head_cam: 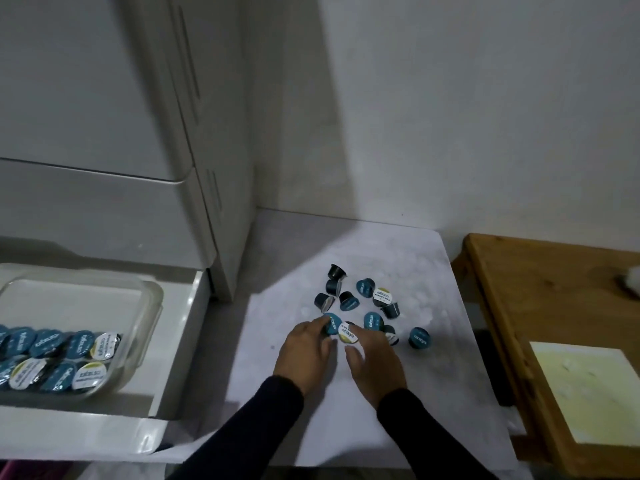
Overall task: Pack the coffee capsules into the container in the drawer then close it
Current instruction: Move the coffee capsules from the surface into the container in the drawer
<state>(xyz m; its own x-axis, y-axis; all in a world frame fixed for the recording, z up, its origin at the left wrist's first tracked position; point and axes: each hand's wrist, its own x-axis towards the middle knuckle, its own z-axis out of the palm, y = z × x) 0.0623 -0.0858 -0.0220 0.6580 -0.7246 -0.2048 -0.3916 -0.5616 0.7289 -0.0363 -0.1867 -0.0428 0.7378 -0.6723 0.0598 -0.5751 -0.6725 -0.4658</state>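
Several dark coffee capsules (367,299) with blue or white foil lids lie scattered on a white sheet (398,258) on the floor. My left hand (304,351) has its fingertips closed around a blue-lidded capsule (330,323) at the near edge of the pile. My right hand (375,358) pinches a white-lidded capsule (347,333) right beside it. To the left, an open white drawer (187,327) holds a clear container (145,306) with several capsules (59,358) packed lid-up in rows.
A white drawer cabinet (121,133) stands behind the open drawer. A wooden tray or low table (512,306) with a pale yellow sheet (588,393) sits at the right. The white wall rises behind the sheet.
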